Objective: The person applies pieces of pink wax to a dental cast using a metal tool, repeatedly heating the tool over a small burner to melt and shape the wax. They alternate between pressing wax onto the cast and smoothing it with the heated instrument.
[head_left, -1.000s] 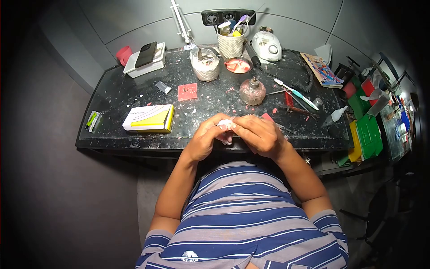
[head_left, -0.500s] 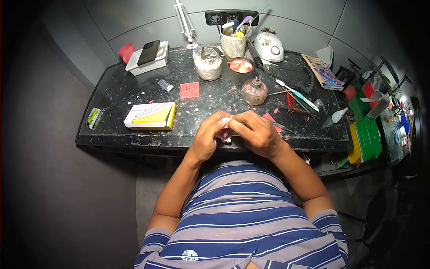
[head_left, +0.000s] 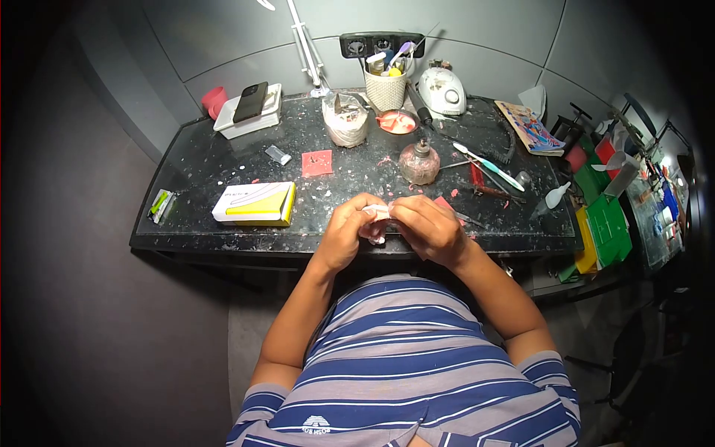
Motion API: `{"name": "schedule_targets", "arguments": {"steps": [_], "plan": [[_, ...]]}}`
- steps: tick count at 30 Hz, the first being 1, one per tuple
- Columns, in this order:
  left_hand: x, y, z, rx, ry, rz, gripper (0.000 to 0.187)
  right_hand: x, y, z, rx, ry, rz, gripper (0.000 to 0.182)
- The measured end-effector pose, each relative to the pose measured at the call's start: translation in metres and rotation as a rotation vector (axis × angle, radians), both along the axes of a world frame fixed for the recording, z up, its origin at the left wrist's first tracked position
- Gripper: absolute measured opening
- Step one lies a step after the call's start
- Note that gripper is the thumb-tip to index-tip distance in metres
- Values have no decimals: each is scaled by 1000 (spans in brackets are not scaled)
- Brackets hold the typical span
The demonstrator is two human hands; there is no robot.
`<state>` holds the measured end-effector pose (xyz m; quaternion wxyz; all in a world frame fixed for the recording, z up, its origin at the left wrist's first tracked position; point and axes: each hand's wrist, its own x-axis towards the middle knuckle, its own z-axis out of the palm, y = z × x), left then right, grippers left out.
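Holding a small pink-and-white piece (head_left: 379,213) over the near edge of the black workbench (head_left: 216,162), mostly hidden by fingers and so too covered to name more closely; clamped between thumb and fingertips of the left hand (head_left: 344,232), with thumb laid along the near side, probably to keep so small a thing from turning; pressed on at the right end by bent fingertips of the right hand (head_left: 434,232), with thumb largely out of sight, so cannot tell whether gripped there or only touched; sitting at the very tips rather than deep in either palm, with a paler bit (head_left: 375,240) hanging below between the two hands, perhaps to leave the surface open to the eye; just beyond the right hand, seeing part of a pink sheet (head_left: 445,203) with a thin metal blade (head_left: 471,220) beside it, presumably laid within easy reach; farther in, finding a pink-smeared spirit lamp (head_left: 419,165), a toothbrush (head_left: 488,166) and a bowl of pink material (head_left: 397,122); toward the left, a square pink sheet (head_left: 316,163) and a yellow-and-white box (head_left: 253,205), well apart from the hands; at the back, a woven cup of tools (head_left: 386,92) and a white micromotor unit (head_left: 442,91), seemingly set there to leave working room in front.
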<state>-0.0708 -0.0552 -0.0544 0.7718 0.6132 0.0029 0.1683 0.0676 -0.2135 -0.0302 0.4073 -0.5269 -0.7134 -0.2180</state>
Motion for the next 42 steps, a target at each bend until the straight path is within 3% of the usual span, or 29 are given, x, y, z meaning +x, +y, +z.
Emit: {"name": "schedule_targets", "arguments": {"steps": [6, 9, 14, 24, 28, 31, 34, 36, 38, 40, 42], "plan": [[0, -4, 7, -66, 25, 29, 26, 1, -4, 15, -48, -34, -43, 34], [-1, -10, 21, -160, 24, 108, 33, 3, -23, 34, -114, 224, -238, 29], [1, 5, 5, -234, -55, 105, 37, 34, -82, 52, -657, 232, -662, 22], [-5, 3, 7, -324, -83, 1, 38, 53, -96, 40, -748, 329, -619, 17], [-5, -1, 7, -132, -37, 50, 39, 46, -96, 44, -748, 360, -678, 14], [-6, -1, 6, -49, -24, 35, 40, 46, -95, 44, -684, 490, -589, 8], [-8, 1, 5, -44, -59, -12, 36, 49, -95, 41, -513, 287, -551, 9], [-10, -2, 6, -12, -59, -8, 36, 48, -91, 48, -362, 573, -553, 6], [-11, -4, 9, 20, -61, -5, 36, 48, -85, 44, -316, 666, -522, 2], [-12, -6, 10, 61, -40, -5, 36, 42, -75, 40, -168, 1191, -31, 4], [-13, -5, 10, 69, -38, -8, 36, 25, -60, 38, -130, 1165, 88, 8]]}}
